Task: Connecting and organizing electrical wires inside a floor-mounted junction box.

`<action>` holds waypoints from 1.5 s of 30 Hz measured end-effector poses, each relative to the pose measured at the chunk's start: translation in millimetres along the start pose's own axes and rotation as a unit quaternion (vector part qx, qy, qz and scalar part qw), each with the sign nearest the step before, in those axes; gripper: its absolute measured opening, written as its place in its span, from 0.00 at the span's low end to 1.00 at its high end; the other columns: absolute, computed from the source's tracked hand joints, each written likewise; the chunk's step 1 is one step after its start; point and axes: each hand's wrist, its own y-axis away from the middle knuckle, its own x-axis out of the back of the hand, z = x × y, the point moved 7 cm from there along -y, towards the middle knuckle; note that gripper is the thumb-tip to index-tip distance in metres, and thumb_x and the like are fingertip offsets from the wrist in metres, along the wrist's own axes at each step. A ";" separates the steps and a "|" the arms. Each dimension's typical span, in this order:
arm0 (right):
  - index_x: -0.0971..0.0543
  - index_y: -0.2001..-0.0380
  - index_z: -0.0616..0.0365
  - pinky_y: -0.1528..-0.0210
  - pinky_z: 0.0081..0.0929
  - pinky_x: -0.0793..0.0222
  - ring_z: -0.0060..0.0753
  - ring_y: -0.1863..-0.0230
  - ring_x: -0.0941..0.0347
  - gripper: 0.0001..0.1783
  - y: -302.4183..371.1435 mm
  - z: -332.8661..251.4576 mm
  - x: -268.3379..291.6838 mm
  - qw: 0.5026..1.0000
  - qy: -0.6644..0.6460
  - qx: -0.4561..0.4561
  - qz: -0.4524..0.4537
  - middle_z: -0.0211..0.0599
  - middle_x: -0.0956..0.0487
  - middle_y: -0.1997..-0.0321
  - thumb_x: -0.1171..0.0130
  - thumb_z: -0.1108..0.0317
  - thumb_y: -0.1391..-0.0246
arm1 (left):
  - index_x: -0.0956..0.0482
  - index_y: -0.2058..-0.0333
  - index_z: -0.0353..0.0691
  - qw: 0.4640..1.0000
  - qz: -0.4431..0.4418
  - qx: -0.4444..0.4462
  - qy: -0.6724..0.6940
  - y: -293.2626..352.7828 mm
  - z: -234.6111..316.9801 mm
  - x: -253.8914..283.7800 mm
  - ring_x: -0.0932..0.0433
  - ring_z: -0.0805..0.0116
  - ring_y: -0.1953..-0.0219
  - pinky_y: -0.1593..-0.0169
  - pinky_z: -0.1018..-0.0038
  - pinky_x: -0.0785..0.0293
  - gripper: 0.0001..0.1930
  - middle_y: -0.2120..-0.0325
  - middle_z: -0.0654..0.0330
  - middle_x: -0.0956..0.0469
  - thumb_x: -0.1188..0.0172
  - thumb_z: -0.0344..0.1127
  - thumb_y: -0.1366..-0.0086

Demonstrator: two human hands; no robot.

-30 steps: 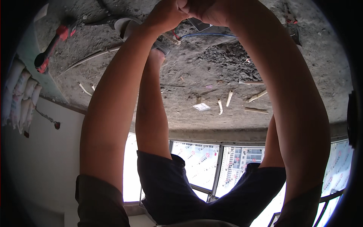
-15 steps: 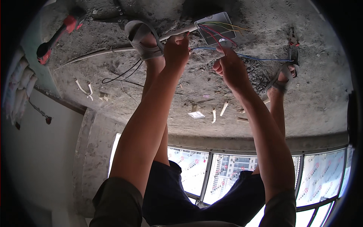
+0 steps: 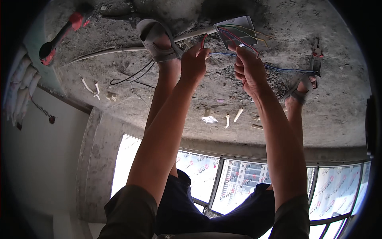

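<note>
My left hand (image 3: 193, 65) is closed, pinching a short red wire (image 3: 204, 41) that sticks up past the fingertips. Just to the right, my right hand (image 3: 251, 71) has its fingers curled, and a bit of red wire shows below them. Beyond the hands lies a grey-white rectangular junction box (image 3: 251, 40) on the rough floor, with green, yellow, red and purple-blue wires coming out of it. A blue wire (image 3: 223, 53) stretches from beside my left hand, behind my right hand, toward the pliers (image 3: 316, 55) by my right foot. The fingertips' exact grip is too small to see.
A pale conduit (image 3: 131, 49) runs leftward from the box, under my sandalled left foot (image 3: 159, 42). A red and black long-handled tool (image 3: 63, 36) lies at far left. Black cable (image 3: 133, 79) loops behind my left arm. Short white pipe pieces (image 3: 238, 114) and rubble are scattered nearer.
The whole view has shifted a little. My right hand has turned and curled, with red wire now showing under its fingers. My left hand still pinches the red wire.
</note>
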 end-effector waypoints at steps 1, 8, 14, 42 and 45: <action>0.28 0.51 0.61 0.86 0.13 0.61 0.09 0.87 0.58 0.20 -1.3 0.8 -4.0 1.000 -0.016 0.011 -0.010 0.13 0.50 0.86 0.52 0.58 0.41 | 0.23 0.65 0.34 1.000 0.004 -0.002 -0.006 -3.2 -4.1 4.8 0.22 0.65 0.66 0.59 0.71 0.31 0.12 0.72 0.51 0.21 0.47 0.37 0.41; 0.24 0.62 0.62 0.86 0.16 0.62 0.12 0.88 0.57 0.14 -19.4 -23.3 10.6 0.999 -0.041 -0.009 0.027 0.16 0.48 0.86 0.47 0.62 0.43 | 0.27 0.66 0.35 0.943 0.019 -0.117 -0.312 -8.7 8.3 5.9 0.23 0.51 0.69 0.64 0.61 0.31 0.09 0.75 0.48 0.23 0.48 0.34 0.40; 0.28 0.77 0.55 0.86 0.17 0.61 0.14 0.88 0.55 0.09 -32.3 -46.8 22.2 0.993 -0.025 -0.086 0.081 0.18 0.45 0.87 0.48 0.66 0.45 | 0.27 0.65 0.33 0.908 0.028 -0.188 -0.374 -9.3 12.3 6.8 0.23 0.48 0.68 0.63 0.57 0.30 0.09 0.75 0.48 0.23 0.48 0.33 0.40; 0.30 0.47 0.64 0.46 0.31 0.38 0.34 0.51 0.29 0.33 8.8 -98.4 -7.6 0.976 0.215 0.002 -0.037 0.45 0.24 0.53 0.47 0.47 0.46 | 0.25 0.68 0.36 0.983 -0.021 -0.075 -0.169 -31.4 -10.4 21.4 0.22 0.63 0.74 0.72 0.66 0.31 0.09 0.79 0.54 0.23 0.55 0.31 0.38; 0.28 0.50 0.67 0.55 0.27 0.34 0.29 0.62 0.27 0.30 -3.1 -105.8 -18.7 0.890 0.453 -0.019 -0.049 0.39 0.22 0.63 0.44 0.50 0.47 | 0.25 0.69 0.36 0.968 0.007 -0.130 -0.212 -32.7 -0.1 22.6 0.24 0.62 0.78 0.74 0.68 0.32 0.09 0.80 0.54 0.25 0.54 0.31 0.38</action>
